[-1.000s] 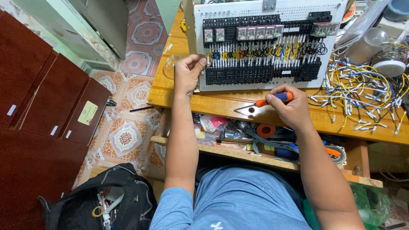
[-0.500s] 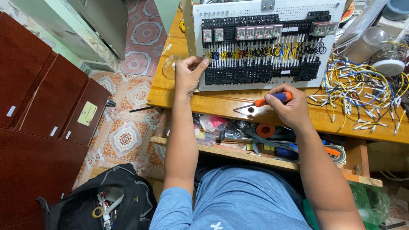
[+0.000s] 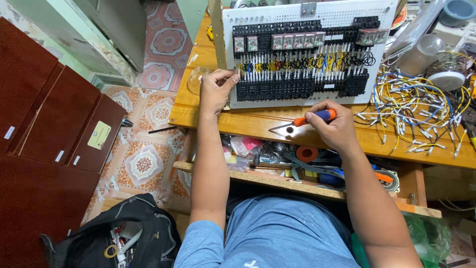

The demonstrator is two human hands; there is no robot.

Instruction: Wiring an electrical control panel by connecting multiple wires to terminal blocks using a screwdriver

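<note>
My right hand (image 3: 333, 130) grips an orange-and-blue-handled cutter (image 3: 303, 122) resting on the wooden bench (image 3: 248, 124), my left hand (image 3: 216, 91) pinches the lower left edge of the upright white wiring panel (image 3: 302, 49), and a yellow rectangular label (image 3: 99, 135) marks the dark red cabinet (image 3: 49, 129) on the left.

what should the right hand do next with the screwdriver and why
Probably lift the screwdriver up to the panel near the left hand. The right hand grips it low over the bench, its tip away from any terminal, while the left-hand fingertips pinch at the wire row on the panel's left end, seemingly holding a wire in place for tightening.
</note>
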